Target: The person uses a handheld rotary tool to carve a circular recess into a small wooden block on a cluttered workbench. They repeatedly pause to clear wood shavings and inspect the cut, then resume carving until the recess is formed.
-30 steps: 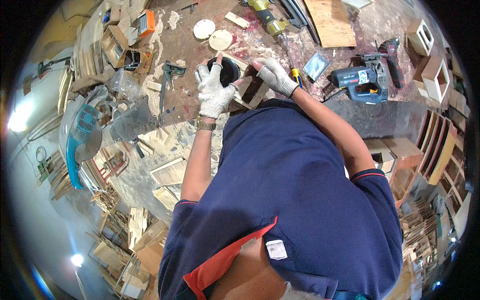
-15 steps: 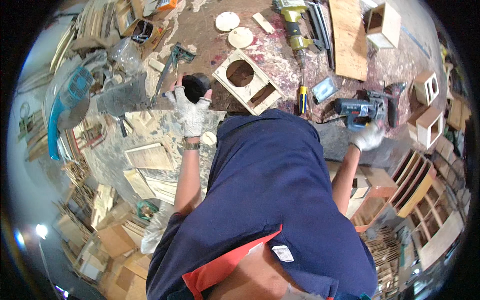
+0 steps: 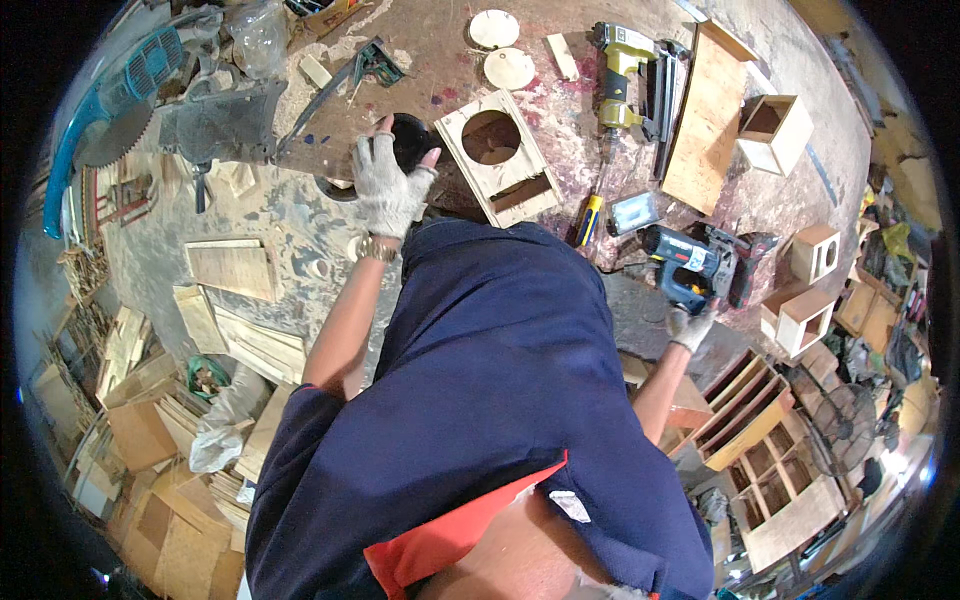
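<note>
My left hand (image 3: 390, 185), in a pale fingerless glove, grips a black round piece (image 3: 412, 140) on the bench. Beside it lies a wooden box (image 3: 470, 130) with a large round hole and a rectangular opening. At the bench's right front my right hand (image 3: 690, 322), also gloved, grips the rear of a blue and black jigsaw (image 3: 685, 255); some fingers are hidden under it. A yellow-handled screwdriver (image 3: 590, 218) and a small shiny rectangular object (image 3: 632, 213) lie between the box and the jigsaw.
A nail gun (image 3: 625, 75) and plywood board (image 3: 705, 125) lie behind. Small wooden boxes (image 3: 772, 135) stand rightward, a blue circular saw (image 3: 105, 110) is at left, wooden discs (image 3: 508, 68) sit at the back. Offcuts (image 3: 225, 270) cover the left floor.
My left hand has carried the black piece leftward off the wooden box. My right hand has left the box, moved right and down, and taken hold of the jigsaw. The view has shifted.
</note>
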The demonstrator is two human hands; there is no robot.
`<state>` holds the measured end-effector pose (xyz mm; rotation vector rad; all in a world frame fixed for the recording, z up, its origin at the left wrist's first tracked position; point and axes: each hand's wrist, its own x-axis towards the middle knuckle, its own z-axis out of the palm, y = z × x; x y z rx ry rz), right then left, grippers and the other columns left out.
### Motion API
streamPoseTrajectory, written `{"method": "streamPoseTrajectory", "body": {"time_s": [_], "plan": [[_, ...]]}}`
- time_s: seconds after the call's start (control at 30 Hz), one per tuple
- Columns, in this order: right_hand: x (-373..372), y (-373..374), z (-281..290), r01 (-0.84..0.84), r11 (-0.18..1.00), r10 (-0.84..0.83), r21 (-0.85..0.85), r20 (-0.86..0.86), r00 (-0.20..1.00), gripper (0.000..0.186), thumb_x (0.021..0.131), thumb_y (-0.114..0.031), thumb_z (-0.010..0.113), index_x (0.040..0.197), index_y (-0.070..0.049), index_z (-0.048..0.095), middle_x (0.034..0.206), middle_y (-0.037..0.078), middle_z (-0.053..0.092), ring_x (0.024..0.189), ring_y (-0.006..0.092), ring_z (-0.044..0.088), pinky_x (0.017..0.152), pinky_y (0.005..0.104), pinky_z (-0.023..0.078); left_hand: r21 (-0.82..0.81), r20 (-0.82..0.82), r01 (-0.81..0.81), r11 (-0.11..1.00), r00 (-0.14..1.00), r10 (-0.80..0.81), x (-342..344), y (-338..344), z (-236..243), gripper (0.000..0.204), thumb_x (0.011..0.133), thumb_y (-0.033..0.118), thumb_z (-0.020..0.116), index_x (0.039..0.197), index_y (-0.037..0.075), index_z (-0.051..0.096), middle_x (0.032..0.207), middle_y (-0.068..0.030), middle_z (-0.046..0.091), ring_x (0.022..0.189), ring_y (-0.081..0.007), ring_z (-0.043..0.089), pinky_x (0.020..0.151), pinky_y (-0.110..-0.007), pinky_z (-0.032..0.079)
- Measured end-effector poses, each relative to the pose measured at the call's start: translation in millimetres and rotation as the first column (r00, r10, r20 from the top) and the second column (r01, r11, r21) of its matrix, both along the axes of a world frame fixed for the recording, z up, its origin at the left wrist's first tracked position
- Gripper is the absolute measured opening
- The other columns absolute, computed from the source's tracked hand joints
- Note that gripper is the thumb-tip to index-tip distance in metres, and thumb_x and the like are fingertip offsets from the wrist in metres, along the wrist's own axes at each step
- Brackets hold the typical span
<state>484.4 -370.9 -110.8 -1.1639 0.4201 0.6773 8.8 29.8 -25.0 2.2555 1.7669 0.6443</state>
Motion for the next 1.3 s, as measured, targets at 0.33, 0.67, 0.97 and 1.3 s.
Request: {"method": "streamPoseTrajectory", "body": {"time_s": [0.33,0.67,0.97,1.3], "plan": [[-30,76,63,0.051,0.973,-0.078,0.225,0.111,0.991,0.021,0.089,-0.016,0.071,0.106,-0.004,0.064,0.098,0.01,0.065,0.089,0.026,0.064,0.09,0.0446,0.054,-0.53,0.17,0.165,0.832,0.982,-0.087,60,-50,-14,0.127,0.076,0.045,0.083,0.158,-0.012,0.004,0.146,-0.0369,0.043,0.128,-0.0496,0.053,0.103,-0.048,0.051],[-101,140,236,-0.478,0.696,0.709,-0.536,0.407,0.576,0.042,0.072,0.001,0.079,0.111,-0.003,0.066,0.099,0.005,0.069,0.084,0.0168,0.066,0.073,0.03,0.054,-0.547,0.285,0.28,0.789,0.948,-0.138,29,-19,-24,0.078,0.081,0.014,0.068,0.154,0.014,0.04,0.137,-0.0221,0.061,0.123,-0.0423,0.059,0.1,-0.048,0.051],[-162,260,286,-0.397,-0.104,0.931,-0.912,0.051,-0.36,0.052,0.068,-0.016,0.079,0.116,-0.001,0.067,0.09,0.018,0.069,0.086,0.0331,0.071,0.082,0.0403,0.054,-0.575,0.152,0.095,0.812,0.988,-0.008,46,-37,-44,0.058,0.086,0.019,0.065,0.139,0.0,0.055,0.139,-0.025,0.06,0.126,-0.0408,0.058,0.107,-0.046,0.048],[-185,354,262,-0.25,-0.575,0.68,-0.779,-0.285,-0.675,0.045,0.067,-0.021,0.073,0.108,-0.004,0.07,0.078,0.023,0.068,0.077,0.0406,0.071,0.072,0.044,0.055,-0.398,0.346,0.033,0.917,0.931,0.117,53,-50,-54,0.052,0.078,0.012,0.065,0.13,0.005,0.065,0.12,-0.0201,0.07,0.11,-0.0397,0.065,0.095,-0.048,0.054]]}}
